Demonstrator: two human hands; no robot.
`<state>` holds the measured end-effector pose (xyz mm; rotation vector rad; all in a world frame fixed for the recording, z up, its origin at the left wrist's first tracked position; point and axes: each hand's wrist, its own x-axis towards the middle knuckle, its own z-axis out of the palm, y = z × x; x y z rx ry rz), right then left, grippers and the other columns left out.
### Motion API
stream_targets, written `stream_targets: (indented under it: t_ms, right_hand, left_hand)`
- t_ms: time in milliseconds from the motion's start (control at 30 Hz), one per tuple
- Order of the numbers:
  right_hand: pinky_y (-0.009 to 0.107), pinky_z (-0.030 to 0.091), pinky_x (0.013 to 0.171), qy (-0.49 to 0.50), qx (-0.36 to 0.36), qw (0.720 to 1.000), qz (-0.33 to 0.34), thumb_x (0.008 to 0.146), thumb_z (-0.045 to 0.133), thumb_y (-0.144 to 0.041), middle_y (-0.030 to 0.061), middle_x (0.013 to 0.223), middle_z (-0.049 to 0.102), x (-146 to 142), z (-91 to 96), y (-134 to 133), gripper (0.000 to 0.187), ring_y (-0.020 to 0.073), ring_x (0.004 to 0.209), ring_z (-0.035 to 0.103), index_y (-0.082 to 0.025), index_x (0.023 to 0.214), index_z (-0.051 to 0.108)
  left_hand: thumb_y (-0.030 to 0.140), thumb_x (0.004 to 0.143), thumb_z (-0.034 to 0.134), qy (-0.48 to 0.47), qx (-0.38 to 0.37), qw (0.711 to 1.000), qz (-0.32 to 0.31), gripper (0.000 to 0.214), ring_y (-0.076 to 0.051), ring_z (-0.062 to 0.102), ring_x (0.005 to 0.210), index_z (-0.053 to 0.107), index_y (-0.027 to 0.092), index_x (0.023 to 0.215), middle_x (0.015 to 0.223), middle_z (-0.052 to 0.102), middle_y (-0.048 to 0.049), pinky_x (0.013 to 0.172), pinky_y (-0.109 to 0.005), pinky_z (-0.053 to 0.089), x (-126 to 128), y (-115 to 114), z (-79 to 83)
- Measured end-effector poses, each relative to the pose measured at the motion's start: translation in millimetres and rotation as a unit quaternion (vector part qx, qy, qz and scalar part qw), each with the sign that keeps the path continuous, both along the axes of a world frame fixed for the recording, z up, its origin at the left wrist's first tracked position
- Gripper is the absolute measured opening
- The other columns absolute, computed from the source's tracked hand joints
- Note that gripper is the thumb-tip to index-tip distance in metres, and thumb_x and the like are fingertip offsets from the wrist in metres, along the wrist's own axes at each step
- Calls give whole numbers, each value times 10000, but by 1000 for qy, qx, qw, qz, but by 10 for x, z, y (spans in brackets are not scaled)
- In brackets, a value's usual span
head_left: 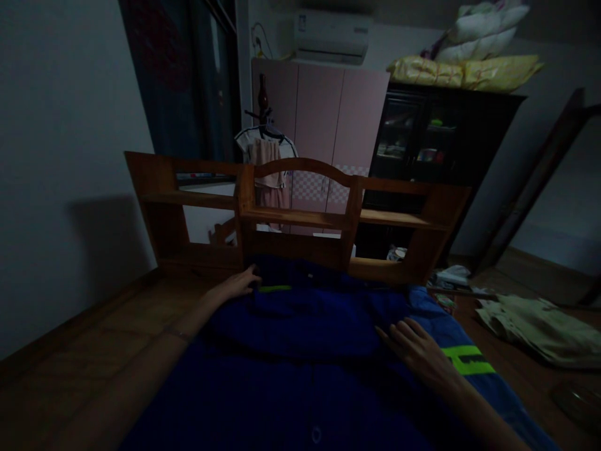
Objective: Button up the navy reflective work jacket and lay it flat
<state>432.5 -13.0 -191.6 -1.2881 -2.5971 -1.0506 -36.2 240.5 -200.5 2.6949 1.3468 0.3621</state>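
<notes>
A dark blue garment (310,313) with a short bright green strip lies spread before me, its far edge close to the wooden headboard. My left hand (243,282) is at the garment's far left edge, fingers bent over the cloth and closed on it. On the right part of the garment rests my right hand (416,344), fingers stretched over the fabric and lightly bent. Beside that hand, a lighter blue cloth (432,313) with a wide bright green band hangs toward the right. Dim light hides the folds nearest me.
Across the far end stands the wooden headboard (295,216) with open shelves. Behind it are a clothes stand with a hung shirt (244,141), a pink wardrobe (314,113) and a black cabinet (451,131). Pale folded cloth (539,326) lies at right; a white wall (70,156) rises at left.
</notes>
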Motion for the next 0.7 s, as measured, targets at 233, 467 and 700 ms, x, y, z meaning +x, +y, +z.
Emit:
stream_targets:
  t_ms: [233, 467, 700]
  right_hand:
    - [437, 420, 902, 17, -6, 1000, -14, 802, 420, 4, 84, 1009, 576, 95, -69, 48, 620, 239, 940, 523, -231, 1372, 362]
    - [406, 463, 803, 70, -66, 992, -86, 713, 477, 7, 88, 1012, 555, 101, -133, 124, 705, 222, 890, 550, -308, 1340, 406]
    - [452, 371, 971, 206, -121, 970, -46, 722, 533, -141, 102, 1229, 509, -434, 307, 37, 548, 271, 1130, 480, -274, 1254, 527]
  left_hand:
    - [193, 858, 342, -73, 108, 959, 253, 353, -239, 523, 1032, 451, 129, 1187, 1094, 517, -141, 875, -355, 424, 39, 12, -43]
    - [143, 832, 374, -118, 245, 936, 221, 399, -244, 483, 1079, 421, 171, 1227, 1172, 441, -136, 946, -374, 375, 607, -482, -35]
    - [368, 892, 334, -122, 141, 971, 152, 551, -297, 489, 1141, 245, 125, 1378, 1424, 203, -208, 876, -382, 445, 1022, -836, -502]
